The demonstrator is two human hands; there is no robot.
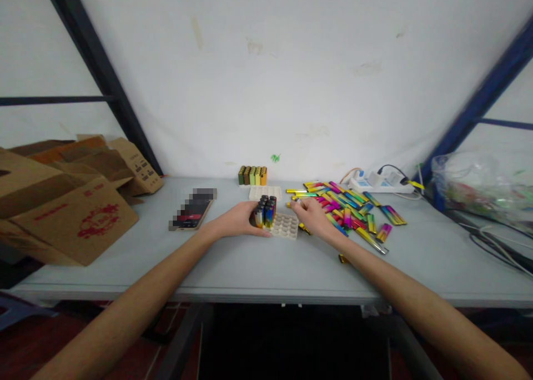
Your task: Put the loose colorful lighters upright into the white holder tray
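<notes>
My left hand (244, 219) curves round the left side of a group of upright black-topped lighters (265, 210), its thumb low in front and fingers behind. These lighters stand in the left part of a white tray with round pockets (286, 226); its right pockets show bare. My right hand (310, 213) is closed just right of the tray, fingertips pinched on a small item too small to make out. Behind the tray lies a second white tray (270, 191). Shiny multicoloured lighters or sleeves (347, 216) are heaped beyond and right of my right hand.
Upright green and yellow cylinders (252, 175) stand by the wall. A phone (194, 213) lies left, beside open cardboard boxes (79, 213). At the back right are a white power strip (378, 181), cables and a clear plastic bag (478, 185).
</notes>
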